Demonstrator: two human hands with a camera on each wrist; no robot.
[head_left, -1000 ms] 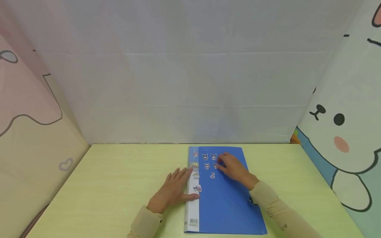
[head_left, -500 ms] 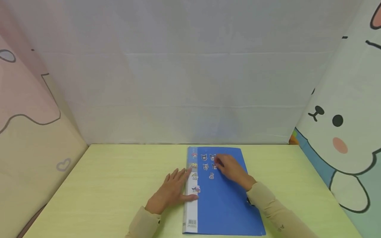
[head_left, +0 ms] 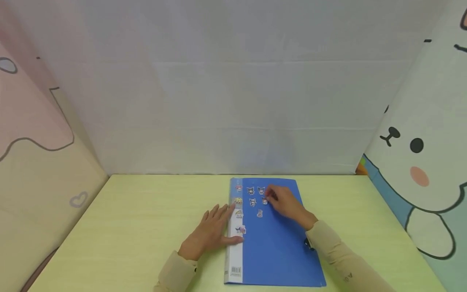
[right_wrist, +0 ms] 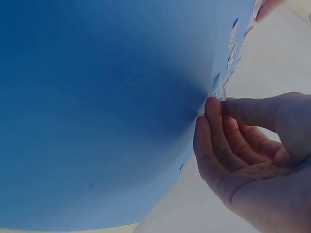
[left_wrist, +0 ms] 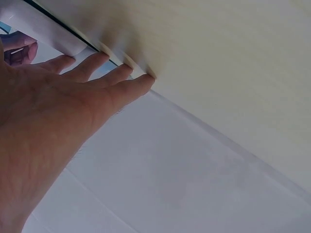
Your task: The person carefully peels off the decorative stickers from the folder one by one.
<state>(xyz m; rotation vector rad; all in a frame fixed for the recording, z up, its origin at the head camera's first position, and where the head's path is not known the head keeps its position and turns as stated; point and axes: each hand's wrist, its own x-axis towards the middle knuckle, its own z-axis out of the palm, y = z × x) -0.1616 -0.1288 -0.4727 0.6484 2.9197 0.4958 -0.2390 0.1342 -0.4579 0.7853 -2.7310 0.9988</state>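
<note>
A blue folder (head_left: 281,251) lies on the table with its pale spine at the left. Several small cartoon stickers (head_left: 250,190) dot the upper left of its cover, and others run down the spine. Thumb and forefinger of my right hand (head_left: 286,202) pinch a small cat-like cartoon sticker (head_left: 264,200) at the right of the group. In the right wrist view the fingertips (right_wrist: 212,103) meet right at the cover. My left hand (head_left: 211,231) lies flat with spread fingers along the spine, its thumb over the spine's inner edge. The left wrist view shows its fingers (left_wrist: 119,75) straight.
The pale yellow-green table (head_left: 146,227) extends to both sides of the folder. A white cloth wall (head_left: 233,101) stands at its back edge. Cartoon-printed cloths hang on the left (head_left: 36,162) and right (head_left: 430,170).
My right fingers moved slightly left over the sticker, then back right. The sticker now sits a little further right and shows more fully. My left hand stays put.
</note>
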